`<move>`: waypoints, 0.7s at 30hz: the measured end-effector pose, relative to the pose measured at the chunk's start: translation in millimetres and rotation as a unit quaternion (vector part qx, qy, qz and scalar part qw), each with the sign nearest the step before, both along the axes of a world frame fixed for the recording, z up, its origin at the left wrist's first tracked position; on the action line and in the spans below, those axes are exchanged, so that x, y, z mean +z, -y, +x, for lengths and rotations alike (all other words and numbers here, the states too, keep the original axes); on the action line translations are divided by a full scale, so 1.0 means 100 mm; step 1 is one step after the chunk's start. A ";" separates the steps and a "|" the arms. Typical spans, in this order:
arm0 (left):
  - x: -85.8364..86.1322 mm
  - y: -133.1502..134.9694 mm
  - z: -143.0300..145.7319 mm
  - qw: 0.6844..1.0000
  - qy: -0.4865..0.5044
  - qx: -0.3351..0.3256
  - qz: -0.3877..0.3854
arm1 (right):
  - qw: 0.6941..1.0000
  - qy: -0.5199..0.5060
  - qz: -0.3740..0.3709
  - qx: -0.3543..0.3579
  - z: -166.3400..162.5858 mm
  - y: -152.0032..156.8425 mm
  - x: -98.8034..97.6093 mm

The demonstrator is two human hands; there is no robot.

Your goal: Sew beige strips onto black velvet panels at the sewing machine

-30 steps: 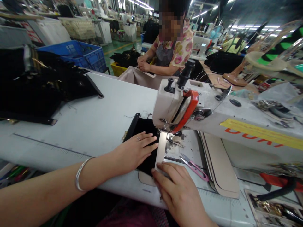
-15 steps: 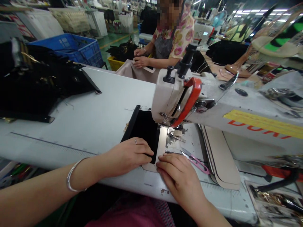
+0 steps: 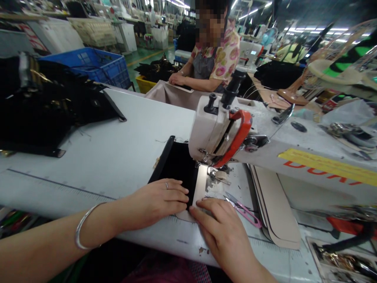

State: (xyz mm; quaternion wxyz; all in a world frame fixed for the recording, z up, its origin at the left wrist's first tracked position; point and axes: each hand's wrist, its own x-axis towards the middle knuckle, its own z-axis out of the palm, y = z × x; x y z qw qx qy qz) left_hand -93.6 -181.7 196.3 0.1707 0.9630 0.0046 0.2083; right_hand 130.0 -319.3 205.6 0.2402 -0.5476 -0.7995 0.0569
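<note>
A black fabric piece (image 3: 178,165) lies on the white table (image 3: 118,157) under the head of a white sewing machine (image 3: 224,129) with a red guard. A beige strip (image 3: 200,184) runs along its right edge to the needle. My left hand (image 3: 157,200), wearing a ring and a silver bangle, lies flat on the near end of the black piece with its fingers stretched out. My right hand (image 3: 224,232) presses flat on the near end of the beige strip, fingertips almost meeting the left hand's.
Pink thread snips (image 3: 244,210) lie right of my right hand, beside stacked beige panels (image 3: 277,208). A pile of black goods (image 3: 44,106) sits far left, a blue crate (image 3: 97,67) behind it. Across the table a person (image 3: 212,59) handles beige material.
Both hands have drawn back toward me along the pieces. My left hand slid from the middle of the black fabric to its near end, and my right hand stayed on the beige strip's end.
</note>
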 end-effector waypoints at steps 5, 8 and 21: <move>-0.02 -0.08 0.03 1.000 -0.002 0.004 0.001 | 1.000 0.022 -0.005 -0.006 0.02 -0.04 0.00; -0.02 -0.15 0.05 1.000 -0.011 0.006 0.006 | 0.999 0.041 -0.016 -0.016 0.04 -0.09 0.01; -0.06 -0.50 0.29 0.996 -0.028 0.046 0.072 | 0.994 0.087 -0.050 -0.045 0.10 -0.41 0.13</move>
